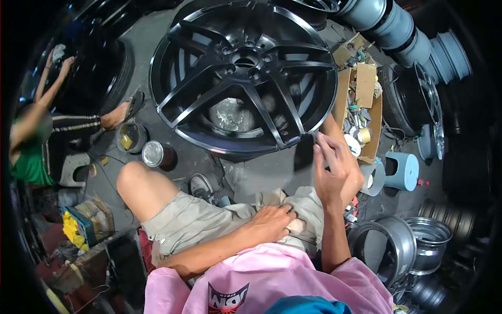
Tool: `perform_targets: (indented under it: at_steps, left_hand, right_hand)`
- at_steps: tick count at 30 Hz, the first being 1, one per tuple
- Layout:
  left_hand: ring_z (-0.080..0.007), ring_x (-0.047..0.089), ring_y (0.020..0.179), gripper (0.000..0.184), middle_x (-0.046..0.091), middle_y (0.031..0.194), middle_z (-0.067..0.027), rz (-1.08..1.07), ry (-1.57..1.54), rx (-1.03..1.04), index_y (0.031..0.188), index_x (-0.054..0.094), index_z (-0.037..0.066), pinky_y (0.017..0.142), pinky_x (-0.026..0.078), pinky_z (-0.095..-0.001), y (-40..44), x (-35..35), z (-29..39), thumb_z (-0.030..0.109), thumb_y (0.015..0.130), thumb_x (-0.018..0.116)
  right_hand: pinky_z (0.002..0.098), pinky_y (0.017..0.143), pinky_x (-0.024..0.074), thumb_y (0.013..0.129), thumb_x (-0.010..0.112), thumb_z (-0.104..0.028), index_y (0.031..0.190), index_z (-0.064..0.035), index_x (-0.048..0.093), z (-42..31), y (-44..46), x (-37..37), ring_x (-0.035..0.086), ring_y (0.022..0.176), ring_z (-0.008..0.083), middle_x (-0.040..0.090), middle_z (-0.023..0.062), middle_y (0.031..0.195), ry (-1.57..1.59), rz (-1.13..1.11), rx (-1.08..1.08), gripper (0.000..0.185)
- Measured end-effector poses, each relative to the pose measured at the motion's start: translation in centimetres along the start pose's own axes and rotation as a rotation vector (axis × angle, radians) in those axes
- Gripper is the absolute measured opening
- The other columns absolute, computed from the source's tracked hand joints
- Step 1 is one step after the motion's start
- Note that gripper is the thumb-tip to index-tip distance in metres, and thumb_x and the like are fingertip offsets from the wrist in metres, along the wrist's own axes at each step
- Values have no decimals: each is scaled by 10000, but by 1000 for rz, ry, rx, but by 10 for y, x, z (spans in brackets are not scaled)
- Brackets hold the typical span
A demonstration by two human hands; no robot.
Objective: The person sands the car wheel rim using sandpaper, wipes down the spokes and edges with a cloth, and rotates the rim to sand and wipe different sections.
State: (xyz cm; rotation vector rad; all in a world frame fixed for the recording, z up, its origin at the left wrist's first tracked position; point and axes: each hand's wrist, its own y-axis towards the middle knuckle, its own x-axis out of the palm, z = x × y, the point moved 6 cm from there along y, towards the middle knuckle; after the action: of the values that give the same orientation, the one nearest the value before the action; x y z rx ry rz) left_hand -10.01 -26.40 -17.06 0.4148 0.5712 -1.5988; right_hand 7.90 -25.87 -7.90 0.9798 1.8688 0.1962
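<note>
A large black alloy wheel (244, 62) with split spokes and a bright outer edge lies face up before me, above my knees. My right hand (334, 165) is raised at the rim's lower right, with its fingers bent and apart and the fingertips at the rim's edge. Nothing shows between those fingers. Across my lap rests my left hand (273, 221), its fingers curled on the beige shorts (209, 222). A small pale lump (297, 225) shows by these fingertips; whether it is a pad or a fold of cloth I cannot make out.
An open cardboard box (372, 128) of supplies stands right of the wheel, near a light blue stool (402, 171). Silver rims (384, 243) sit lower right. A paint can (158, 154) and a pot (132, 137) stand left. Another person (78, 123) sits further left.
</note>
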Motion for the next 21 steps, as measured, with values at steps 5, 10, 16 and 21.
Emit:
perform_targets:
  at_steps: [5,10,16,21]
  left_hand:
    - [-426,684,1041,356,652,1134,-215,107,-128,-89,1146,676,2,863,570,-534,-12,-4,-22,182,844,735]
    - [-386,678,991,333,613,1074,-165,213,-9,-116,1075,644,20,849,550,-524,-19,-16,-41,147,802,787]
    - [-381,676,1014,361,611,1103,-151,285,5,-25,1115,641,31,855,551,-514,-22,-9,-37,157,816,799]
    - [-401,675,1036,383,606,1123,-164,256,-26,-100,1137,632,18,880,549,-521,-11,-17,-41,156,823,802]
  right_hand:
    - [406,936,568,954,751,-20,1278,-26,770,-3,3,30,681,1079,290,725,123,1239,-74,-148,-171,325]
    - [441,1015,500,942,755,-69,1266,-36,775,-10,15,35,604,1146,322,727,68,1282,-236,-212,-291,327]
    - [458,1059,484,975,718,-78,1253,-62,780,-21,36,44,588,1217,349,722,50,1298,-280,-211,-310,285]
    - [457,1090,475,987,715,-88,1260,-59,783,-13,14,33,576,1266,347,717,42,1328,-301,-222,-303,284]
